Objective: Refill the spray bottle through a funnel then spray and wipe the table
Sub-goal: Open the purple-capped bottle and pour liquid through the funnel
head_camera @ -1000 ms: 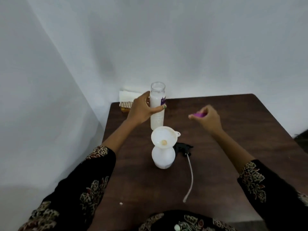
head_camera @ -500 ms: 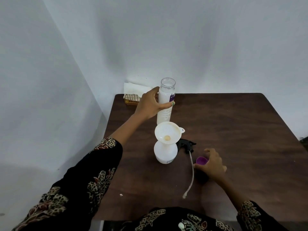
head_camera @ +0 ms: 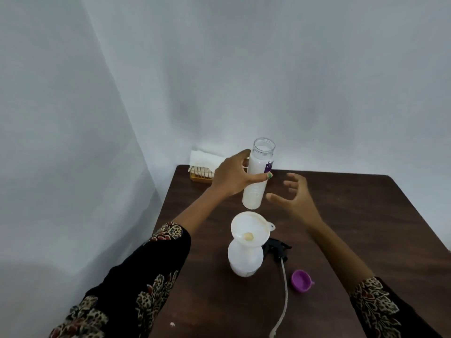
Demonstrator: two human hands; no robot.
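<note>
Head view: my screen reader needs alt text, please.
A left hand holds an uncapped refill bottle above a white funnel seated in a spray bottle; the open right hand reaches toward it.

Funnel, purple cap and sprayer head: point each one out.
funnel (head_camera: pixel 249 229), head view, on the inner wall of its bowl.
purple cap (head_camera: pixel 301 280), head view, on its open inside.
sprayer head (head_camera: pixel 275 248), head view, on the black trigger body.

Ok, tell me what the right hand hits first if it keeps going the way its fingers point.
The right hand reaches left toward the refill bottle held by the left hand; it likely meets the bottle's lower body first, though depth is uncertain.
</note>
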